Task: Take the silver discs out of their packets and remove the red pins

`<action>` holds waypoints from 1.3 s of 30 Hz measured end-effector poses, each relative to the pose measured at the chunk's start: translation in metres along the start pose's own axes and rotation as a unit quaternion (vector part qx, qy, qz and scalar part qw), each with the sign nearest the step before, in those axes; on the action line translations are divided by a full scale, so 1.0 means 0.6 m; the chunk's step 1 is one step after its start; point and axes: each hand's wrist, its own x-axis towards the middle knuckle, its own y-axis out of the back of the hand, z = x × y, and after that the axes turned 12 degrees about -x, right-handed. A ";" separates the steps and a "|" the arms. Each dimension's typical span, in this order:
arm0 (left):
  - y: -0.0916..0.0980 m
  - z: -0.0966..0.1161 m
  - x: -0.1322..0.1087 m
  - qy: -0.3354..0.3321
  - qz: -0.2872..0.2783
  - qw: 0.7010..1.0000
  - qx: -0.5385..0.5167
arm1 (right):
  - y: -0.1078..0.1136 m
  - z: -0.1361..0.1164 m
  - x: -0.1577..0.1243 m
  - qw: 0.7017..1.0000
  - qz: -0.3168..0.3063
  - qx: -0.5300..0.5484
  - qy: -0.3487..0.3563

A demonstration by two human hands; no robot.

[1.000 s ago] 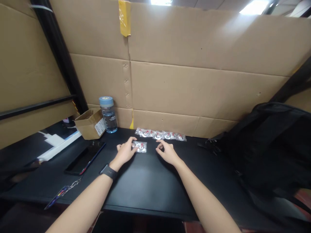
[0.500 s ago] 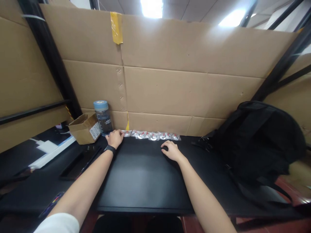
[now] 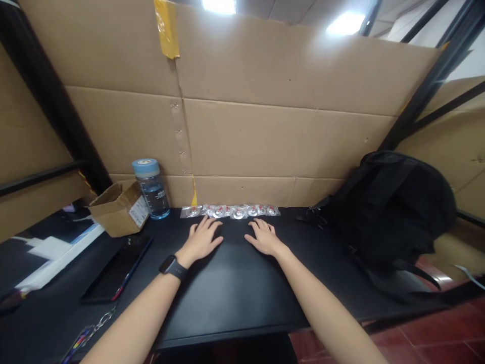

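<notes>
Just beyond the fingertips, on the black table (image 3: 235, 283), the row of clear packets (image 3: 230, 211) runs left to right along the cardboard wall (image 3: 265, 136). It is longer by one at its left end than a second ago, so that packet looks placed. The left hand (image 3: 202, 240) has drawn back from that end and lies flat beside the right hand (image 3: 265, 237), each grip wide and empty.

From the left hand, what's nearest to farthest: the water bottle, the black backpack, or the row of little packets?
1. The row of packets, right in front of the left hand.
2. The water bottle, back left.
3. The backpack, far right.
</notes>
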 end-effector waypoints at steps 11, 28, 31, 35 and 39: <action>-0.017 0.009 0.003 0.045 -0.111 0.992 -0.039 | 0.000 -0.030 -0.008 0.998 -0.061 -0.028 0.004; -0.013 0.005 0.003 0.029 -0.098 0.993 -0.060 | 0.012 0.142 0.058 0.983 0.091 -0.025 -0.157; -0.014 0.002 0.003 0.028 -0.100 0.993 -0.059 | 0.018 0.147 0.049 0.980 0.096 -0.040 -0.170; -0.012 0.000 0.003 0.026 -0.094 0.993 -0.060 | 0.031 0.135 0.031 0.986 0.112 -0.010 -0.126; -0.008 0.013 0.006 -0.001 -0.034 0.995 -0.096 | 0.044 0.097 0.012 0.985 0.098 0.144 0.000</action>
